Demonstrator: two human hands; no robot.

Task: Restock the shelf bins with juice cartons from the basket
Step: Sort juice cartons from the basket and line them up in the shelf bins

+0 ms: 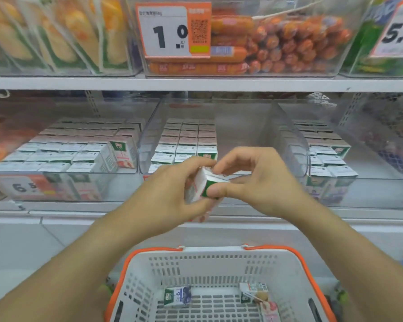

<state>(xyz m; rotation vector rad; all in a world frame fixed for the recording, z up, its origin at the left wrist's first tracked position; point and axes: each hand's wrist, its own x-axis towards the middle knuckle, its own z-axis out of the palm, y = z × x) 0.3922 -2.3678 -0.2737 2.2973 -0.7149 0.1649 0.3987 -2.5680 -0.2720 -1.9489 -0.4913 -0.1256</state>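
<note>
Both hands hold one small white-and-green juice carton [201, 183] in front of the middle clear shelf bin [247, 135]. My left hand [172, 191] wraps round its left side. My right hand [254, 177] pinches its top and green end with thumb and fingers. Below stands a white basket with an orange rim [135, 256]. In it lie a blue-labelled carton [177, 296], a brown-labelled carton [254, 292] and a pink-labelled one [270, 311]. The middle bin holds rows of cartons [186, 140] on its left; its right half is bare.
A left bin [63, 147] is packed with cartons behind a 6.5 price tag [23, 187]. A right bin [326, 149] holds more cartons. The upper shelf [196, 83] carries bins of sausages [277, 43] and packaged corn [56, 38]. White floor tiles lie beside the basket.
</note>
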